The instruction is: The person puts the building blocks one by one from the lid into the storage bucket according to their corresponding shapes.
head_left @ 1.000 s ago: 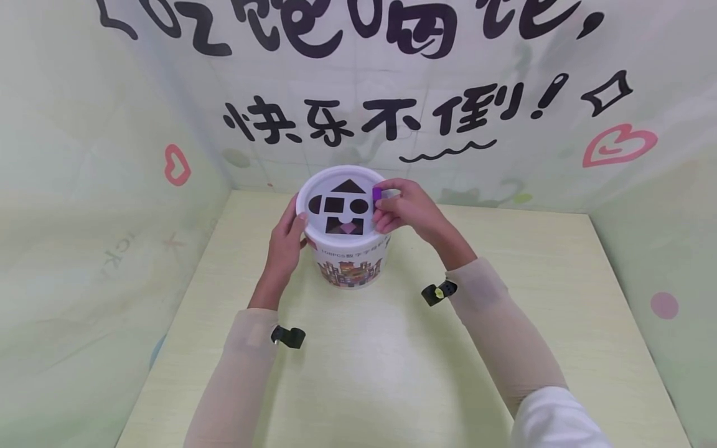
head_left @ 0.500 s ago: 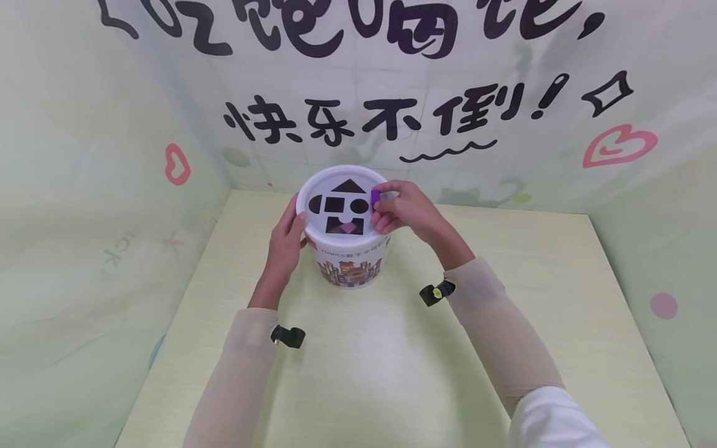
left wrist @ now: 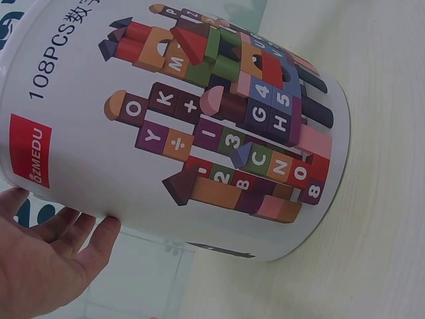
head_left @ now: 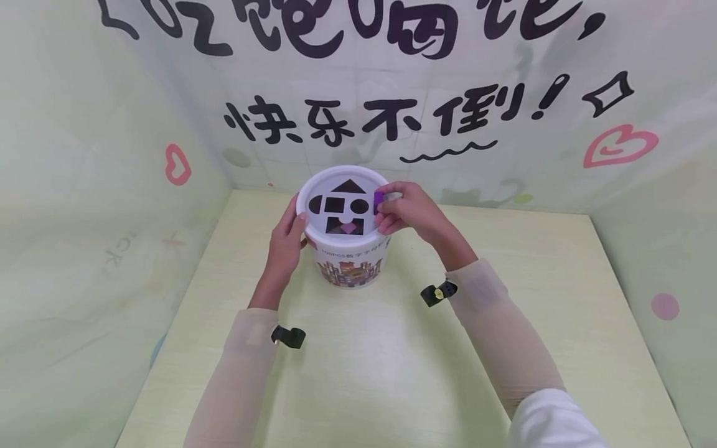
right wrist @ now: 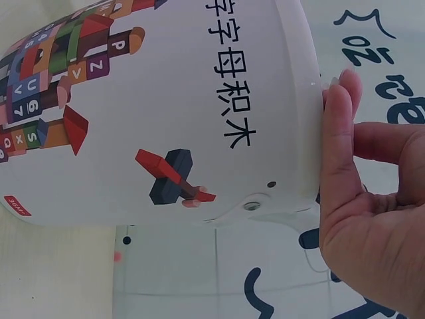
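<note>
A white bucket (head_left: 355, 270) printed with colourful building blocks stands upright on the table. Its white lid (head_left: 322, 186) has dark cut-outs: a triangle, a square, a circle, a half circle and an arch. My left hand (head_left: 284, 246) holds the bucket at the left, thumb over the lid's rim; in the left wrist view several fingertips (left wrist: 109, 229) meet the side wall. At the lid's right edge, my right hand (head_left: 411, 211) pinches a small purple block (head_left: 378, 200) between thumb and index finger. In the right wrist view the bucket hides that block.
The pale table (head_left: 358, 373) runs up to a printed back wall (head_left: 347, 74) close behind the bucket. Fabric side walls rise at left and right. Something pink (head_left: 348, 228) shows in the arch cut-out. Each wrist wears a small black camera (head_left: 291, 337).
My right hand and the purple block have shifted very slightly to the right, with more of the block showing. The left hand and the bucket stay where they were.
</note>
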`<action>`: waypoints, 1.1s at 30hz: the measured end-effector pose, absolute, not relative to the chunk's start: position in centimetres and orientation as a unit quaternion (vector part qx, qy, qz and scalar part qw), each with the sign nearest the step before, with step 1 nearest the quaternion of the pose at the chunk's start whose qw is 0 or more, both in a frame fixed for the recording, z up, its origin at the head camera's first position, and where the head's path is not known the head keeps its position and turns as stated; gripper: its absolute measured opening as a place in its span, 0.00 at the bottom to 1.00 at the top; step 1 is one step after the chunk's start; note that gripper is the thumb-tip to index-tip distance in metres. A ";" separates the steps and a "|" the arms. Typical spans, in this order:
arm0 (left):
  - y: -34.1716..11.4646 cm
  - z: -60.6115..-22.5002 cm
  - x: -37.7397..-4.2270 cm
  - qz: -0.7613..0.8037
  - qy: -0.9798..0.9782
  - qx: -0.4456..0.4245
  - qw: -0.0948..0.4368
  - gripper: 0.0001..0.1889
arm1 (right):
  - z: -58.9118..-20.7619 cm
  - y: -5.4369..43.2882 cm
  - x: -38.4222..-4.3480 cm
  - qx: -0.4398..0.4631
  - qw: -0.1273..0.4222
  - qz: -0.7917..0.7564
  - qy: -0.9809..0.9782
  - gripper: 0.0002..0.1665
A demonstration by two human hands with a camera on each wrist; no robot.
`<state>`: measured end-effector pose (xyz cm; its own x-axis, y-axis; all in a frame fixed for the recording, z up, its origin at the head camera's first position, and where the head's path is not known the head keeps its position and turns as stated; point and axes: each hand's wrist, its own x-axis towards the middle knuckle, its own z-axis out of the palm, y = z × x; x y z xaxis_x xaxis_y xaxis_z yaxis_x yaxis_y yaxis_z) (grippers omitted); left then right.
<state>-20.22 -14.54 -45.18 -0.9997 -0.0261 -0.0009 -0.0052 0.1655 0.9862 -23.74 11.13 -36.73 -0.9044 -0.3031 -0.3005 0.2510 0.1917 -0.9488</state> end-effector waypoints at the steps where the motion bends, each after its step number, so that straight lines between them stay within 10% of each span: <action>1: -14.5 -45.0 -20.1 -0.646 -0.763 0.012 0.006 0.26 | -36.7 11.1 -23.7 -0.018 0.218 -0.635 0.741 0.20; 33: -14.5 -44.8 -20.1 -0.640 -0.768 0.003 0.010 0.25 | -36.8 12.2 -23.5 -0.013 0.211 -0.640 0.738 0.22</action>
